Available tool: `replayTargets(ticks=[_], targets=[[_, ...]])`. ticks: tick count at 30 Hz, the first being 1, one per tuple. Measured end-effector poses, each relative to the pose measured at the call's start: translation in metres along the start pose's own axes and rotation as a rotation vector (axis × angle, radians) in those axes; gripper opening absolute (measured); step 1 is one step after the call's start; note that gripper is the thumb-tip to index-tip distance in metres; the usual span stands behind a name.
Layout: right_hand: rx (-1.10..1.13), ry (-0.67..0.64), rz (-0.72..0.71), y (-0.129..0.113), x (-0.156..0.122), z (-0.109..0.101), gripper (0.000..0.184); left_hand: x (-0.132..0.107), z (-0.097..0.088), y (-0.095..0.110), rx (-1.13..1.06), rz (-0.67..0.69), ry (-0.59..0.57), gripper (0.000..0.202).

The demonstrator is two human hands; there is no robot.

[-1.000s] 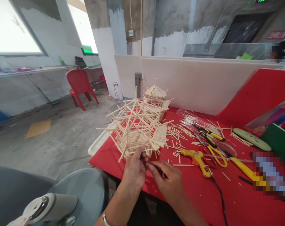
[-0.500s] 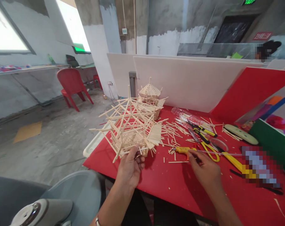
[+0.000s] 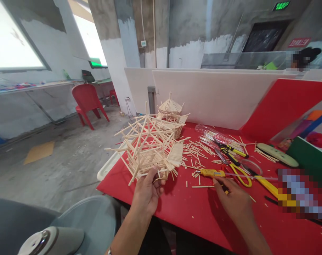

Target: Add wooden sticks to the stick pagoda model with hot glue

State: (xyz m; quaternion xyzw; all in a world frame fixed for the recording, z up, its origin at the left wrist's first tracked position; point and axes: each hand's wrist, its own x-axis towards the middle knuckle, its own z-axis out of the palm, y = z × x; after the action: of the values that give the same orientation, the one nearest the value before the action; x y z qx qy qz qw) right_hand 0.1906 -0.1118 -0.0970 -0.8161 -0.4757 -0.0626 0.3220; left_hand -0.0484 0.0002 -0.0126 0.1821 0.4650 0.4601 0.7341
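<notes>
My left hand (image 3: 148,193) pinches the near lower edge of an open pavilion model (image 3: 147,141) built of thin wooden sticks. Its roof is a bare frame of sloping sticks with a post on top, and a slatted panel lies along its right side. My right hand (image 3: 233,198) is closed around the handle of a yellow hot glue gun (image 3: 212,173); part of the handle shows between the fingers. The gun's nozzle points left at loose stick pieces, and a clear glue stick (image 3: 252,176) runs out of its back. A single wooden stick (image 3: 202,186) lies beside the fingertips.
Behind stands a second stick pavilion (image 3: 170,111) with a covered roof. Loose sticks (image 3: 194,150), pliers (image 3: 230,156), yellow-handled scissors (image 3: 240,175) and a yellow cutter (image 3: 269,187) lie on the red tabletop (image 3: 182,209). A white flask (image 3: 54,241) rests on a grey stool (image 3: 97,216).
The view has tilted slightly up, so everything sits a little lower. My right hand has drawn slightly nearer to me against the glue gun's body. My left hand keeps its hold.
</notes>
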Motion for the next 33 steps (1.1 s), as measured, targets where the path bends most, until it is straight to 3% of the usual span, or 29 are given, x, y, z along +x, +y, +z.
replayTargets(ticks=[8,12,14,17,22,29,33], targets=[[0.096,0.003,-0.08,-0.007,-0.003,0.003,0.036,-0.014,-0.011,-0.008,-0.012,0.091,-0.116,0.035],[0.231,0.024,-0.113,-0.025,-0.001,0.002,0.03,-0.026,-0.022,-0.023,-0.017,0.023,-0.127,0.043],[0.334,0.033,-0.143,-0.043,0.002,-0.003,0.026,-0.028,-0.024,-0.029,-0.045,-0.04,-0.135,0.036],[0.442,0.022,-0.22,-0.076,0.01,-0.01,0.02,-0.026,-0.016,-0.03,-0.078,-0.121,-0.157,0.022],[0.525,-0.005,-0.357,-0.114,0.02,-0.01,0.018,-0.021,0.009,-0.022,-0.031,-0.167,-0.141,0.041],[0.535,0.028,-0.445,-0.121,0.026,0.003,0.019,-0.016,0.026,-0.019,-0.052,-0.16,-0.058,0.038],[0.54,0.013,-0.475,-0.121,0.03,0.006,0.019,-0.017,0.03,-0.016,-0.056,-0.167,-0.072,0.034]])
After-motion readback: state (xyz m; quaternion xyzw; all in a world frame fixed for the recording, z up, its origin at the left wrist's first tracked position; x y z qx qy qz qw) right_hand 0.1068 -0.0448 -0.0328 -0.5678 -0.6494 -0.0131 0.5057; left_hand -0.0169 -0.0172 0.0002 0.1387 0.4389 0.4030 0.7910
